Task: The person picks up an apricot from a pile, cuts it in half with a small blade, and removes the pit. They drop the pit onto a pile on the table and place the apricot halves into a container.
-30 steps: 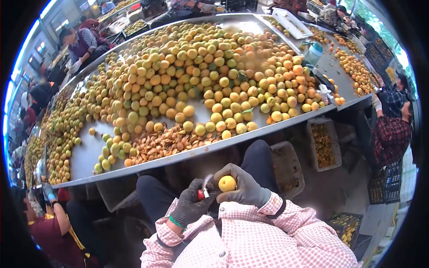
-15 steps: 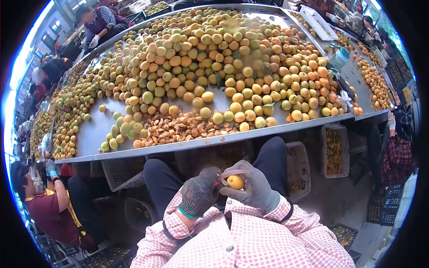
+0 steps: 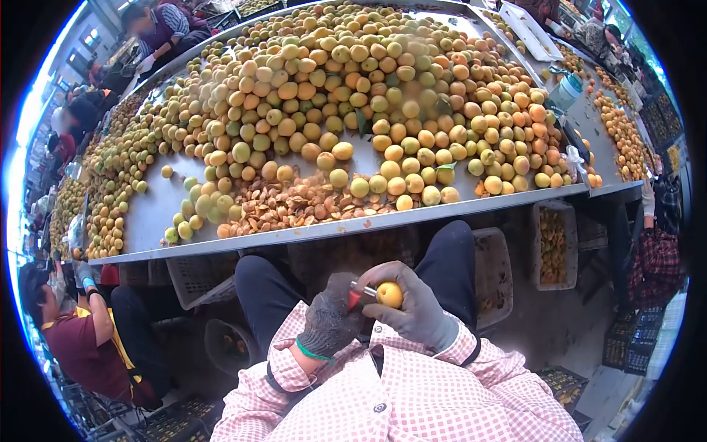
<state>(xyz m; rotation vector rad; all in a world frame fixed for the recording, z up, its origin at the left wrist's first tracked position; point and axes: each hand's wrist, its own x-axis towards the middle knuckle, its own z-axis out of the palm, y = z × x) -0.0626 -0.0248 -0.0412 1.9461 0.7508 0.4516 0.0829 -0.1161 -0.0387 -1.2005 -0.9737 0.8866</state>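
Observation:
Over my lap, my left hand, in a dark grey knit glove, is closed around a small red-handled knife. Its short metal part points right, toward a yellow apricot. That apricot sits between the fingers and thumb of my right hand, which wears a grey coated glove. Whether the metal touches the fruit is hard to tell. Beyond my knees stands a metal table with a large heap of apricots and a pile of brown pits near its front edge.
Under the table are a white crate, a pale tub and a crate of fruit pieces. A bucket stands left of my legs. A co-worker sits at left; others work around the tables. A bottle stands at right.
The apricot in my right hand has turned slightly, and the fingers over it have shifted. The knife's red handle and metal part show more plainly. The view has tilted a little.

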